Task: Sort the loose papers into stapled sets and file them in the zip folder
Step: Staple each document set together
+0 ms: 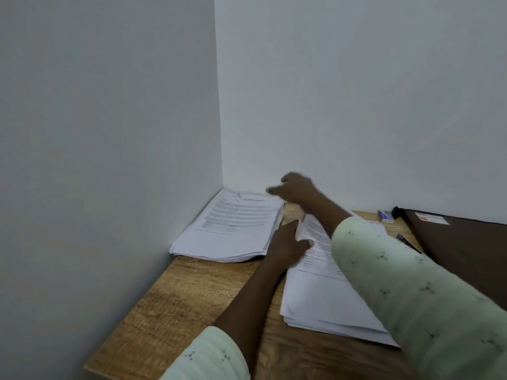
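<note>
A thick pile of printed papers lies in the table's far corner against both walls. A second pile of papers lies nearer, to the right. My left hand grips the far left corner of this nearer pile, thumb on top, and the corner sheets are lifted. My right hand is blurred; it reaches across above the far right corner of the corner pile with fingers stretched out and nothing visibly in them. A brown zip folder lies flat at the right.
The wooden table meets white walls on the left and at the back. A small blue and white box sits by the back wall near the folder. A dark purple tool lies beside the folder, partly hidden by my right sleeve.
</note>
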`<state>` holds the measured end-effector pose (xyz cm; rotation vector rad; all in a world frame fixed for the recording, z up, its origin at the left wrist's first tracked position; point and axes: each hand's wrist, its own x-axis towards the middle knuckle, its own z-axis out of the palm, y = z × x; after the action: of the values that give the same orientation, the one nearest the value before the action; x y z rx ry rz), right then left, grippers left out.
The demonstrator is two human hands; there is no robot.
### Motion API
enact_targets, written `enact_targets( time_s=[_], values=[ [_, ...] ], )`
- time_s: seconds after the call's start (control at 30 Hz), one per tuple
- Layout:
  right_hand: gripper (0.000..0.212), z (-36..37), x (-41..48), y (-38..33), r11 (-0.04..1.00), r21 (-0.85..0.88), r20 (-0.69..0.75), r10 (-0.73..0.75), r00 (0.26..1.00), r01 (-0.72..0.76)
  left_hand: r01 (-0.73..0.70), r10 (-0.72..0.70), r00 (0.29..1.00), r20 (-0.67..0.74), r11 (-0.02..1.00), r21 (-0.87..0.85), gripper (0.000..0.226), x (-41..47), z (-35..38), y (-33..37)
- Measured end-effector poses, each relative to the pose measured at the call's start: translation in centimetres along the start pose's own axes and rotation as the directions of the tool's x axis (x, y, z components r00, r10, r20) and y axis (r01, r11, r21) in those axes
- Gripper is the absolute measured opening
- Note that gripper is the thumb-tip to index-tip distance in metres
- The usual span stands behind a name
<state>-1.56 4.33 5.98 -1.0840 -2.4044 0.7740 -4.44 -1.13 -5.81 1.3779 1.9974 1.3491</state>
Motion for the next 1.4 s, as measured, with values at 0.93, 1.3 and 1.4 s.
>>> enact_targets(
  time_s=[0.93, 1.3, 1.4],
  values=[
    [0.028, -14.6, -9.2, 12.7, 0.558, 0.752, -0.387, -0.056, 0.92, 0.351, -0.338, 0.278, 0.941, -0.193, 0.799, -0.497, 0.032, -1.2, -4.7, 15.2],
    [0.01, -15.4, -9.9, 12.6, 0.555, 0.715, -0.477, -0.056, 0.877, 0.424, -0.311, 0.226, 0.948, -0.224, 0.814, -0.49, 0.022, -0.3, -3.6, 16.3],
    [0.013, -15.5, -9.9, 12.6, 0.549, 0.708, -0.502, -0.051, 0.863, 0.444, -0.351, 0.268, 0.934, -0.235, 0.813, -0.465, 0.024, 0.2, -4.2, 17.0]
  ],
)
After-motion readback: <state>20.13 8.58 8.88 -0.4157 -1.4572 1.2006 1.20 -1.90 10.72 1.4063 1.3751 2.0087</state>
